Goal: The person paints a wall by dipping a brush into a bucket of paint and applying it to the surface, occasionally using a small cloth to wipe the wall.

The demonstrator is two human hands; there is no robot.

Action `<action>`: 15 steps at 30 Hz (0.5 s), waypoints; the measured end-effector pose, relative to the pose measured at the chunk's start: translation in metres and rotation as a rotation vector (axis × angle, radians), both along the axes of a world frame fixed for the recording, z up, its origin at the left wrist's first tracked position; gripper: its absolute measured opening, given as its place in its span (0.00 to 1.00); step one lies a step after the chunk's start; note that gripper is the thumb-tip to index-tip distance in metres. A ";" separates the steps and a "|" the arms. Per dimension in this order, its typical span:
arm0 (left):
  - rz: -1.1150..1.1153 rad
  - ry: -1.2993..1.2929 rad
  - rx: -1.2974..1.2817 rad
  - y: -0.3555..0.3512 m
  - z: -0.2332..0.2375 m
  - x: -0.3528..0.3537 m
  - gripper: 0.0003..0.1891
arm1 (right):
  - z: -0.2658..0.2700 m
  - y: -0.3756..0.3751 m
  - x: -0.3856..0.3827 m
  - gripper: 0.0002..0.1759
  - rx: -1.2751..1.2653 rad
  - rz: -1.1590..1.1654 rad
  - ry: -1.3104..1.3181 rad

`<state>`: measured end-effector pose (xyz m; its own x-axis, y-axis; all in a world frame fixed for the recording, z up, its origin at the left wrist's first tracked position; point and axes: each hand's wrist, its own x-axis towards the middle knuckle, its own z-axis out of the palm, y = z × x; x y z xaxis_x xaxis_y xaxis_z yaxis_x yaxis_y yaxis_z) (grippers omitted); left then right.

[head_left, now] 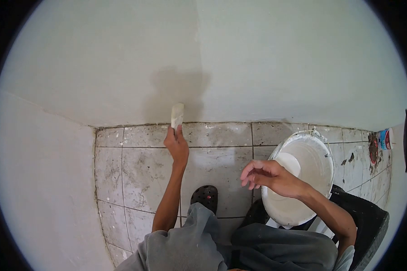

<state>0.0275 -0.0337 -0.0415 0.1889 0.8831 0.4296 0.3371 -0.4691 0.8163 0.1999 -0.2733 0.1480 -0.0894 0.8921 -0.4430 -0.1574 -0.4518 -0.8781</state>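
My left hand [177, 147] grips a pale, paint-coated paintbrush [177, 114], its head up against the lower wall [239, 77] just above the floor line. The brush's handle is mostly hidden in my fingers. To the right, my right hand [276, 178] hovers over the left rim of a white bucket [332, 169], with loosely curled fingers and nothing visible in them. Inside the bucket is whitish paint [282, 205], and a small round white container [288, 163] sits against its left side, partly hidden by my hand.
Stained floor tiles [144, 171] run along the wall. The left side wall [45, 180] meets them in a corner. A blue and red tub [385, 139] lies at the far right. A black object [362, 212] stands beside the bucket, near my legs. My dark clog [205, 198] is on the tiles.
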 end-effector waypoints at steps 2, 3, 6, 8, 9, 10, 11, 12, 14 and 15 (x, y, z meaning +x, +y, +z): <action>0.005 0.067 0.041 0.001 -0.018 0.008 0.08 | 0.001 0.001 -0.001 0.13 0.004 -0.006 0.003; 0.025 0.146 0.004 -0.002 -0.025 0.007 0.07 | 0.002 0.000 0.000 0.13 -0.004 -0.010 0.003; -0.014 0.253 -0.121 -0.012 -0.037 -0.007 0.07 | 0.002 -0.002 0.000 0.13 -0.024 -0.020 -0.001; 0.038 0.132 -0.040 -0.021 -0.028 -0.009 0.11 | 0.002 -0.002 0.002 0.13 -0.018 -0.023 -0.006; 0.065 0.078 -0.004 -0.027 -0.016 -0.011 0.14 | -0.001 -0.003 0.003 0.13 -0.012 -0.021 -0.002; 0.064 0.027 0.020 -0.027 -0.005 -0.008 0.14 | -0.003 -0.003 0.004 0.13 -0.004 -0.017 0.003; 0.065 -0.025 0.047 -0.022 0.005 -0.001 0.14 | -0.005 -0.003 0.004 0.12 -0.009 -0.010 -0.001; 0.066 -0.077 0.075 -0.015 0.009 0.004 0.14 | -0.006 -0.002 0.005 0.11 -0.011 -0.003 -0.006; 0.037 -0.061 0.055 -0.003 -0.001 0.011 0.13 | -0.006 0.001 0.004 0.11 -0.018 0.004 -0.009; 0.022 -0.056 0.047 0.002 -0.011 0.013 0.13 | -0.004 0.002 0.003 0.12 -0.023 0.002 -0.007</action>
